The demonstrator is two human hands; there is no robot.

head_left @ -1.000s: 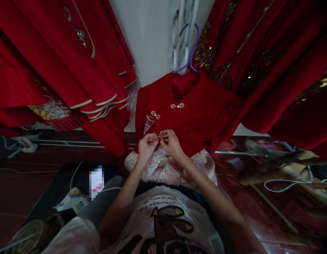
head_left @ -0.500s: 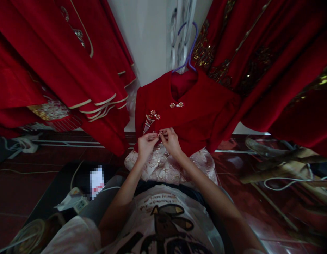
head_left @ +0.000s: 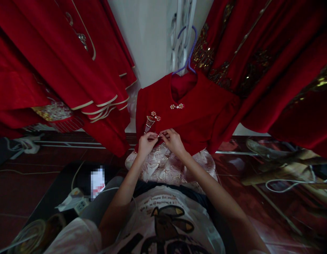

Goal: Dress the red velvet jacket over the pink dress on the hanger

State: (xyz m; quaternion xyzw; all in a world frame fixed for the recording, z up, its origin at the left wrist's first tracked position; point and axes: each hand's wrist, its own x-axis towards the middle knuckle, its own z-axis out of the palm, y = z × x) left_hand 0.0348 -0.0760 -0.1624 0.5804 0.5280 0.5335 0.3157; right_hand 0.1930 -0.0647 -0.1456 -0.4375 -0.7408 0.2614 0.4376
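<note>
A red jacket hangs in front of me on a purple hanger. Low on its front, my left hand and my right hand meet, fingertips pinched on either side of a small beaded clasp. The fingers partly cover this clasp. Higher up, at the neckline, sits a similar flower-shaped clasp. A beaded tassel ornament is on the chest, just above my left hand. Below the jacket, pale shiny brocade cloth spreads out under my wrists.
Red garments with pale edging hang at left, and sequinned red garments at right. A dark surface at lower left bears a blurred-out lit device, a power strip and a clear lidded cup. Wooden pieces and a white cable lie at right.
The view has shifted slightly. Both hands stay at the same clasp with only a small shift of the fingers, and more of the beads shows between them.
</note>
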